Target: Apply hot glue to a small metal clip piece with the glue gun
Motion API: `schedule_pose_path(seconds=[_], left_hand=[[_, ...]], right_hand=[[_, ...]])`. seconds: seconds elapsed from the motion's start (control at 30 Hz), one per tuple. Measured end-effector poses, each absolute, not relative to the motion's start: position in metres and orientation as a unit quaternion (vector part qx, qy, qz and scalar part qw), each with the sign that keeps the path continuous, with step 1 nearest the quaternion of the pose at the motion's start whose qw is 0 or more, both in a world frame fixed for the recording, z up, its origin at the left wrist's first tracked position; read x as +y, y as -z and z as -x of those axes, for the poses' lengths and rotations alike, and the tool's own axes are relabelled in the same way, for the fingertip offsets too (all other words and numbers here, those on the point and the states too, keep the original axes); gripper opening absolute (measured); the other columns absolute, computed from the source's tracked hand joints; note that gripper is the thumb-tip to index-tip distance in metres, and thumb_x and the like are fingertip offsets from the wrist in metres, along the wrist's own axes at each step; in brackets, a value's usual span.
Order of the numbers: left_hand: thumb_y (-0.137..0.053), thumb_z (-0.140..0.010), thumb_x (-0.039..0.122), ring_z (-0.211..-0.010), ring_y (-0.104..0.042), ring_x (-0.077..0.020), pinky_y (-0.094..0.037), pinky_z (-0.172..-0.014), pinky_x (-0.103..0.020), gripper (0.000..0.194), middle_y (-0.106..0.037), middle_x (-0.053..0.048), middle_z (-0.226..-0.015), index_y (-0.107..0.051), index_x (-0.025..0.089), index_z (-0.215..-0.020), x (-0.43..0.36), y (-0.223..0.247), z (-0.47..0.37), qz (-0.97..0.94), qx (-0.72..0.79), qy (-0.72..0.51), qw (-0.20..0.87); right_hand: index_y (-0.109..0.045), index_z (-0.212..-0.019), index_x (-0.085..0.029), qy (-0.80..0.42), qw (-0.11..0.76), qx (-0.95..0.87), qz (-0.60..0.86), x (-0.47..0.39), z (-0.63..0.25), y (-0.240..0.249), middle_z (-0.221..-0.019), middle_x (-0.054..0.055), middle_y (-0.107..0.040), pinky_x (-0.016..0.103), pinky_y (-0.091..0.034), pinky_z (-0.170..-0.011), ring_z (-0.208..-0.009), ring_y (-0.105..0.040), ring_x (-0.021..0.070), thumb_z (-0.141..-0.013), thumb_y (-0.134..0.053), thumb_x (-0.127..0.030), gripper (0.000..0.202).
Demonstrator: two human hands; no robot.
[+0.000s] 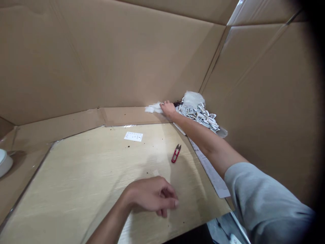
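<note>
My right hand [168, 109] reaches to the back of the table, its fingers bent over the edge of some crumpled white, thin plastic-like material [152, 108]. Right of that hand is a pile of small white printed tags [200, 115], with a bundle of dark cords [177, 103] beside it. Nearer to me, my left hand [153, 195] hovers low over the table, fingers curled and thumb against the index finger. Whatever it may pinch is hidden. Red-handled thread snips [176, 153] lie beyond it, and a white printed card [133, 136] lies farther back.
Tall cardboard walls [132, 51] enclose the pale wooden tabletop [83, 169]. A clear plastic bag [193, 99] rests on the tag pile. Printed paper [209, 169] lies along the right edge. At the far left is a white round container [4, 163].
</note>
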State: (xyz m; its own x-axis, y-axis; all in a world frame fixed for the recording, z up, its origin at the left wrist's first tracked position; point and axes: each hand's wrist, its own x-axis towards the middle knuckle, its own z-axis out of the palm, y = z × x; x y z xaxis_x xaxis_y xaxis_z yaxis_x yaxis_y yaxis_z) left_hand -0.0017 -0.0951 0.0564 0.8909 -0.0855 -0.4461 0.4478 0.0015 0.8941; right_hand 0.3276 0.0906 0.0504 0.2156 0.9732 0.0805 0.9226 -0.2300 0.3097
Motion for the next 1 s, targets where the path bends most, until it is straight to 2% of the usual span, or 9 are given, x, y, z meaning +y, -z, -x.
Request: schedule_pose_path(seconds=[0.03, 0.1, 0.17, 0.2, 0.27, 0.33, 0.43, 0.8, 1.0], left_hand=[[-0.063, -0.089, 0.052, -0.071, -0.071, -0.0161, -0.059, -0.069, -0.029, 0.046, -0.076, -0.011, -0.084, -0.076, 0.012, -0.109, -0.090, -0.053, 0.000, -0.689, 0.167, 0.160, 0.687], [-0.054, -0.096, 0.046, -0.099, -0.072, -0.0169, -0.060, -0.092, -0.034, 0.049, -0.076, -0.015, -0.118, -0.067, 0.017, -0.134, -0.074, -0.046, -0.004, -0.724, 0.264, 0.022, 0.637], [-0.059, -0.094, 0.038, -0.128, -0.063, -0.0230, -0.054, -0.110, -0.041, 0.046, -0.066, -0.015, -0.143, -0.068, 0.019, -0.134, -0.058, -0.043, -0.004, -0.758, 0.423, -0.214, 0.449], [-0.059, -0.094, 0.035, -0.134, -0.058, -0.0271, -0.049, -0.117, -0.047, 0.040, -0.066, -0.015, -0.143, -0.072, 0.017, -0.127, -0.051, -0.042, -0.003, -0.761, 0.471, -0.286, 0.342], [-0.053, -0.097, 0.033, -0.130, -0.057, -0.0297, -0.046, -0.117, -0.050, 0.033, -0.072, -0.014, -0.129, -0.076, 0.015, -0.111, -0.044, -0.041, 0.001, -0.759, 0.512, -0.355, 0.187], [-0.046, -0.100, 0.033, -0.116, -0.059, -0.0275, -0.048, -0.108, -0.047, 0.035, -0.074, -0.013, -0.112, -0.077, 0.015, -0.101, -0.043, -0.039, 0.003, -0.774, 0.509, -0.355, 0.125], [-0.048, -0.098, 0.030, -0.105, -0.058, -0.0245, -0.050, -0.099, -0.040, 0.031, -0.073, -0.012, -0.105, -0.077, 0.016, -0.097, -0.047, -0.032, 0.003, -0.808, 0.482, -0.317, 0.121], [-0.048, -0.099, 0.027, -0.103, -0.058, -0.0236, -0.051, -0.093, -0.038, 0.032, -0.073, -0.011, -0.101, -0.076, 0.017, -0.087, -0.043, -0.017, 0.001, -0.836, 0.463, -0.292, 0.034], [-0.048, -0.099, 0.026, -0.102, -0.058, -0.0238, -0.051, -0.092, -0.038, 0.033, -0.072, -0.012, -0.100, -0.076, 0.016, -0.085, -0.041, -0.013, 0.000, -0.844, 0.451, -0.290, -0.020]], right_hand=[[-0.058, -0.145, -0.013, -0.133, 0.095, 0.614, -0.772, 0.090, -0.328, -0.051, -0.137, 0.016, -0.062, 0.046, -0.052, -0.105, -0.131, -0.059, 0.0296, -0.109, -0.056, -0.035, 0.042], [-0.056, -0.147, -0.012, -0.139, 0.089, 0.614, -0.772, 0.088, -0.330, -0.053, -0.138, 0.017, -0.061, 0.046, -0.051, -0.106, -0.132, -0.057, 0.0307, -0.110, -0.053, -0.033, 0.042], [-0.055, -0.146, -0.011, -0.144, 0.082, 0.613, -0.773, 0.084, -0.330, -0.056, -0.139, 0.019, -0.061, 0.046, -0.050, -0.106, -0.133, -0.056, 0.0316, -0.111, -0.049, -0.029, 0.040], [-0.056, -0.146, -0.011, -0.146, 0.078, 0.612, -0.773, 0.082, -0.330, -0.058, -0.139, 0.019, -0.061, 0.046, -0.050, -0.106, -0.134, -0.056, 0.0317, -0.111, -0.048, -0.027, 0.039], [-0.056, -0.145, -0.011, -0.150, 0.070, 0.612, -0.774, 0.077, -0.330, -0.063, -0.138, 0.018, -0.061, 0.046, -0.050, -0.106, -0.134, -0.056, 0.0314, -0.111, -0.048, -0.025, 0.038], [-0.056, -0.145, -0.012, -0.151, 0.061, 0.610, -0.775, 0.072, -0.330, -0.068, -0.137, 0.017, -0.062, 0.046, -0.051, -0.106, -0.133, -0.057, 0.0304, -0.111, -0.049, -0.025, 0.038], [-0.058, -0.143, -0.013, -0.145, 0.049, 0.606, -0.780, 0.065, -0.329, -0.074, -0.136, 0.015, -0.063, 0.046, -0.053, -0.106, -0.130, -0.060, 0.0283, -0.110, -0.054, -0.029, 0.037], [-0.071, -0.122, -0.012, -0.055, 0.078, 0.591, -0.801, 0.074, -0.338, -0.080, -0.119, 0.011, -0.073, 0.043, -0.060, -0.100, -0.110, -0.072, 0.0219, -0.105, -0.068, -0.038, 0.031], [-0.071, -0.123, -0.012, -0.038, 0.092, 0.587, -0.804, 0.082, -0.349, -0.080, -0.123, 0.012, -0.072, 0.045, -0.059, -0.103, -0.115, -0.071, 0.0230, -0.105, -0.067, -0.039, 0.033]])
